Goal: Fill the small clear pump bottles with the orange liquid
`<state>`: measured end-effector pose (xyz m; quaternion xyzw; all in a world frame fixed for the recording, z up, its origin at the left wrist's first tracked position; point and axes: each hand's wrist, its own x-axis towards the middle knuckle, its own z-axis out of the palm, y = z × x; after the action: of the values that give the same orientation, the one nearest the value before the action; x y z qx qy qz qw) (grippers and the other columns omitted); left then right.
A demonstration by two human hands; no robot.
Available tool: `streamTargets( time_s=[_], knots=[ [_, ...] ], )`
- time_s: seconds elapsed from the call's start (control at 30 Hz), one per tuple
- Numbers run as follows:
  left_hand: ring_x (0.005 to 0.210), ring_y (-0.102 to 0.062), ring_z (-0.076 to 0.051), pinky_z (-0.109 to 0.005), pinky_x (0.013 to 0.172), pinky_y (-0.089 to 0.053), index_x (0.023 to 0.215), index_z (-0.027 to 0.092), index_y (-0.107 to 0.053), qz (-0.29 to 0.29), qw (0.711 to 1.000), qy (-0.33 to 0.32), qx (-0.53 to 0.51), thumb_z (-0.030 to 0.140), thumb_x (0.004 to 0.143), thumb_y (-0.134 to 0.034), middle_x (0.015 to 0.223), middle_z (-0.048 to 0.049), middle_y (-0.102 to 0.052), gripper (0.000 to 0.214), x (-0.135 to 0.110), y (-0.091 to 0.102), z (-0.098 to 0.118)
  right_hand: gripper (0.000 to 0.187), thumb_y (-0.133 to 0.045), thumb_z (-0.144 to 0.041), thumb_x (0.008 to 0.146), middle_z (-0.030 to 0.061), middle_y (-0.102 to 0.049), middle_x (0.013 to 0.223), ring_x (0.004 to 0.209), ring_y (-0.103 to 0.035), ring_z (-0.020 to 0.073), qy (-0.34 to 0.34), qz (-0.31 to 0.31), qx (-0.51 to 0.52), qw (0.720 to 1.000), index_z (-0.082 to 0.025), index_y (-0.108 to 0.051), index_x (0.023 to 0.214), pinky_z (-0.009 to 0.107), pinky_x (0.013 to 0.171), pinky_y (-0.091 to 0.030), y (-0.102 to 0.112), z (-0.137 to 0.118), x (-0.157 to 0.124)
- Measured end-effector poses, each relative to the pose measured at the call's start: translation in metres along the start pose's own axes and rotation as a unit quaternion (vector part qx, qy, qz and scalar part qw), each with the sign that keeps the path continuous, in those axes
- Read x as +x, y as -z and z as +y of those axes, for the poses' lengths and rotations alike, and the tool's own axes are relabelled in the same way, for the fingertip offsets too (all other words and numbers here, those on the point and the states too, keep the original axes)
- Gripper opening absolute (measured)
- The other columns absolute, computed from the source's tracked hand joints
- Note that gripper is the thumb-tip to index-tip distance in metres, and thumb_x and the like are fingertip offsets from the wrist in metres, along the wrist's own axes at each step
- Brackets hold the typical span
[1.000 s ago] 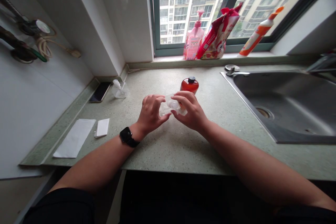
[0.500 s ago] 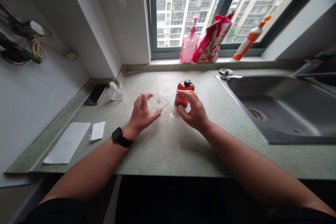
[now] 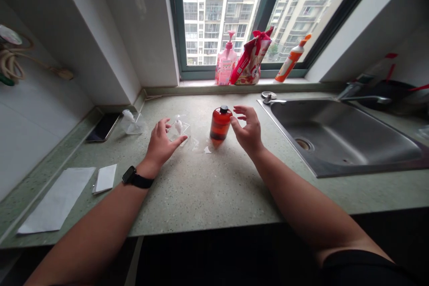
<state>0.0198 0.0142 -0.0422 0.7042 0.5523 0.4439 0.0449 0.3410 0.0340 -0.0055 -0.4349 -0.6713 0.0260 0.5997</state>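
Note:
My left hand [image 3: 160, 143] holds a small clear plastic container [image 3: 178, 128] with a white pump part inside, fingers wrapped round its left side, just above the green speckled counter [image 3: 208, 183]. My right hand [image 3: 247, 130] hovers with fingers apart and curled, right beside an amber bottle with a black cap [image 3: 220, 124] that stands upright on the counter. The fingers are not touching the bottle. A small clear scrap with a white bit [image 3: 202, 146] lies on the counter between the hands. A black watch [image 3: 136, 178] sits on my left wrist.
A second clear pump bottle [image 3: 131, 122] and a phone [image 3: 103, 127] lie at the back left. White papers [image 3: 104, 178] rest at the left edge. A steel sink [image 3: 338, 136] fills the right. A pink pump bottle [image 3: 225, 61], a red bag [image 3: 250, 59] and an orange bottle [image 3: 291, 60] stand on the windowsill.
Both hands held the clear container together; now the right hand has let go and moved right beside the amber bottle, while the left carried the container leftward. A clear scrap now lies on the counter.

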Motion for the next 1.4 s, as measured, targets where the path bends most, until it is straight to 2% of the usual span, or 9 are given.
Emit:
streamTargets(
  time_s=[0.17, 0.27, 0.37, 0.5, 0.6, 0.73, 0.87, 1.2, 1.4],
  knots=[
    [0.124, -0.065, -0.041, -0.064, 0.110, -0.055, 0.142, 0.023, -0.055, 0.051, 0.996, -0.021, 0.066, 0.074, 0.076, -0.092, 0.132, -0.0168, -0.063, 0.091, 0.005, 0.014, 0.010, 0.027, -0.068, -0.032, 0.093, 0.0085, -0.075, 0.114, 0.108, -0.075, 0.0279, -0.002, 0.002, 0.018, 1.000, -0.027, -0.068, 0.119, 0.047, 0.087, -0.064, 0.004, 0.000, 0.009],
    [0.127, -0.064, -0.038, -0.061, 0.115, -0.053, 0.142, 0.025, -0.055, 0.097, 0.987, -0.119, 0.051, 0.063, 0.091, -0.084, 0.137, -0.0162, -0.063, 0.069, 0.014, 0.035, 0.034, 0.024, -0.067, -0.031, 0.093, 0.0073, -0.077, 0.110, 0.103, -0.076, 0.0268, -0.002, 0.019, 0.016, 1.000, -0.027, -0.070, 0.116, 0.046, 0.087, -0.063, 0.017, -0.005, 0.029],
    [0.113, -0.069, -0.029, -0.052, 0.106, -0.059, 0.140, 0.027, -0.054, 0.060, 0.979, -0.193, 0.003, 0.050, 0.099, -0.078, 0.128, -0.0104, -0.068, 0.053, 0.022, 0.041, 0.068, 0.014, -0.065, -0.031, 0.094, 0.0046, -0.078, 0.096, 0.088, -0.074, 0.0233, -0.004, 0.000, 0.000, 1.000, -0.026, -0.074, 0.103, 0.041, 0.081, -0.061, 0.031, -0.015, 0.057],
    [0.120, -0.070, -0.031, -0.052, 0.108, -0.059, 0.147, 0.024, -0.049, -0.007, 0.979, -0.196, -0.061, 0.046, 0.096, -0.084, 0.134, -0.0142, -0.069, 0.066, 0.036, 0.012, 0.107, 0.012, -0.071, -0.034, 0.092, 0.0023, -0.075, 0.079, 0.071, -0.067, 0.0200, -0.019, -0.090, -0.068, 0.993, -0.023, -0.077, 0.091, 0.036, 0.069, -0.052, 0.040, -0.036, 0.093],
    [0.129, -0.068, -0.036, -0.057, 0.112, -0.057, 0.149, 0.022, -0.045, -0.050, 0.986, -0.123, -0.104, 0.051, 0.089, -0.091, 0.139, -0.0189, -0.067, 0.081, 0.050, -0.022, 0.124, 0.018, -0.072, -0.035, 0.093, 0.0033, -0.074, 0.073, 0.070, -0.064, 0.0204, -0.032, -0.112, -0.189, 0.975, -0.021, -0.076, 0.082, 0.036, 0.073, -0.048, 0.038, -0.055, 0.111],
    [0.140, -0.063, -0.039, -0.058, 0.116, -0.053, 0.148, 0.018, -0.044, -0.084, 0.987, -0.032, -0.136, 0.052, 0.086, -0.094, 0.146, -0.0241, -0.063, 0.087, 0.060, -0.059, 0.126, 0.025, -0.071, -0.041, 0.099, 0.0074, -0.080, 0.088, 0.084, -0.070, 0.0233, -0.084, -0.216, -0.273, 0.934, -0.020, -0.080, 0.089, 0.035, 0.076, -0.046, 0.028, -0.072, 0.114],
    [0.142, -0.062, -0.041, -0.060, 0.118, -0.051, 0.147, 0.020, -0.046, -0.098, 0.983, -0.033, -0.153, 0.052, 0.084, -0.096, 0.148, -0.0235, -0.064, 0.086, 0.054, -0.079, 0.114, 0.027, -0.073, -0.046, 0.100, 0.0081, -0.083, 0.097, 0.091, -0.071, 0.0243, -0.095, -0.306, -0.297, 0.900, -0.021, -0.082, 0.096, 0.035, 0.077, -0.045, 0.016, -0.075, 0.106],
    [0.130, -0.073, -0.037, -0.054, 0.108, -0.059, 0.148, 0.024, -0.045, -0.099, 0.974, -0.021, -0.201, 0.054, 0.088, -0.092, 0.140, -0.0194, -0.072, 0.081, 0.054, -0.084, 0.114, 0.028, -0.075, -0.046, 0.098, 0.0114, -0.084, 0.105, 0.102, -0.073, 0.0290, -0.084, -0.328, -0.345, 0.875, -0.020, -0.081, 0.104, 0.035, 0.073, -0.044, 0.005, -0.071, 0.102],
    [0.126, -0.075, -0.036, -0.053, 0.105, -0.061, 0.145, 0.024, -0.047, -0.098, 0.973, -0.025, -0.206, 0.052, 0.087, -0.094, 0.134, -0.0186, -0.076, 0.079, 0.058, -0.084, 0.111, 0.021, -0.069, -0.037, 0.102, 0.0125, -0.084, 0.107, 0.101, -0.074, 0.0280, -0.033, -0.364, -0.344, 0.865, -0.018, -0.080, 0.104, 0.035, 0.077, -0.044, 0.004, -0.065, 0.103]
  ],
)
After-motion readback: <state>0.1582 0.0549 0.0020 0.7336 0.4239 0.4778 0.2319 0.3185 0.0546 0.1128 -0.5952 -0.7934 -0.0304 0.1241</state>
